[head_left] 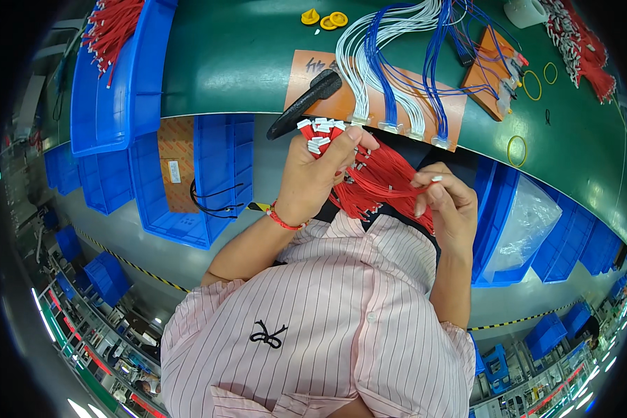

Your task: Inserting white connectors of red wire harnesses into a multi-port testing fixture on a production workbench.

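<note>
A thick bundle of red wires (380,174) with small white connectors hangs across my lap in front of the table edge. My left hand (320,160) is closed round the bundle close to one end, where a cluster of white connectors (320,127) stands out above the fist. At the right, my right hand (449,198) pinches a red wire, and a single white connector (436,179) shows at the fingertips. Just beyond the hands, white wires (359,76) and blue wires (387,97) end in connectors along an orange board (305,70) on the table.
A black curved bar (303,104) juts over the edge of the green table (223,70). Blue bins (111,104) stand at the left, others below the table. Yellow rings (515,150), an orange block (488,76) and more red wires (585,56) lie at the right.
</note>
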Motion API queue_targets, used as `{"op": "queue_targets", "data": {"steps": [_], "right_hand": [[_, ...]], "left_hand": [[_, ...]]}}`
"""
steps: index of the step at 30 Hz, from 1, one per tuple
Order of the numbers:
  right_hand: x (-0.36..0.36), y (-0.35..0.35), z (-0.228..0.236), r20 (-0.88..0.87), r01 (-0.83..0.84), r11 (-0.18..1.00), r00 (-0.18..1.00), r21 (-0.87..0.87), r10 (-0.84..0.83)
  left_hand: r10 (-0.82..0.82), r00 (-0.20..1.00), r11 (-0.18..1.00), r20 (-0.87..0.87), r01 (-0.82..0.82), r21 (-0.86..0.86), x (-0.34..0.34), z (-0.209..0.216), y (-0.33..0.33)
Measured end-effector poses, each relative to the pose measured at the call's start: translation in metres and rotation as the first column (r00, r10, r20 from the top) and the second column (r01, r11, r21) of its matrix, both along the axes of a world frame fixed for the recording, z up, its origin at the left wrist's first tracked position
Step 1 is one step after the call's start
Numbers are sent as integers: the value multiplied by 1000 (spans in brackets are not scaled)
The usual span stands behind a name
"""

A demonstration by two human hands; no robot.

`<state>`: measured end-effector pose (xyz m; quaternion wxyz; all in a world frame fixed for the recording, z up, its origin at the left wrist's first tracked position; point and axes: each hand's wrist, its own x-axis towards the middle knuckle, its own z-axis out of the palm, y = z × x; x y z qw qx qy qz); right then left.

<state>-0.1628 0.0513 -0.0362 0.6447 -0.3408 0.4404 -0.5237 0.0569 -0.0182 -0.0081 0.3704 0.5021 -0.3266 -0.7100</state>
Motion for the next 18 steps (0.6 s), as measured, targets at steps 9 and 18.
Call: {"op": "queue_targets", "data": {"steps": [9, 18], "right_hand": [[19, -14, 14, -206, 153, 983, 970, 105, -129], [29, -19, 18, -238, 273, 957, 940, 98, -244]], "left_hand": [[67, 994, 998, -86, -66, 18, -6, -2, 2], [28, 896, 972, -443, 79, 221, 10, 0, 3]]}}
